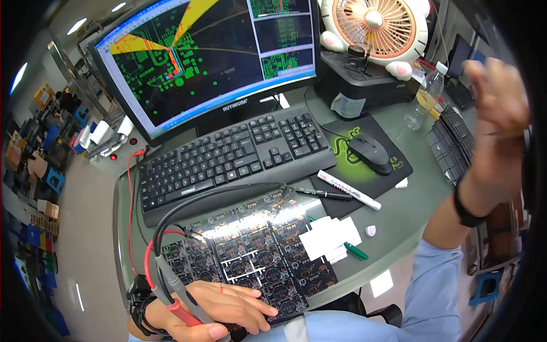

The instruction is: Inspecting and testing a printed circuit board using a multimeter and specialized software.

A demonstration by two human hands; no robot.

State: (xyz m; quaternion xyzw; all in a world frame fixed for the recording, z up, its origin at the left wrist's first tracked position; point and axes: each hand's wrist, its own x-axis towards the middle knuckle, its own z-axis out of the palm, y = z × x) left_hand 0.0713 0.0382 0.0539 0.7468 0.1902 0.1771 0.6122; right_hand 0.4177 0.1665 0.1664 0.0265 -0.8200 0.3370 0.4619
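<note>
My left hand (228,306) lies on a black panel of printed circuit boards (236,262) near the table's front edge. Its fingers stretch over the board. A red test probe (183,313) and a grey-black test probe (191,296) lie between its thumb and the rest of the hand, with leads looping up over the panel. My right hand (501,97) is raised at the far right, above a dark keypad-like object (450,139). Motion blurs its curled fingers, and whether anything is in them cannot be made out.
Behind the panel stand a keyboard (233,159) and a monitor (211,68) with a board layout. A mouse (370,153), white marker (348,190), black pen (322,194), white papers (330,238), green cap (356,251), plastic bottle (424,100) and fan (373,25) are to the right.
</note>
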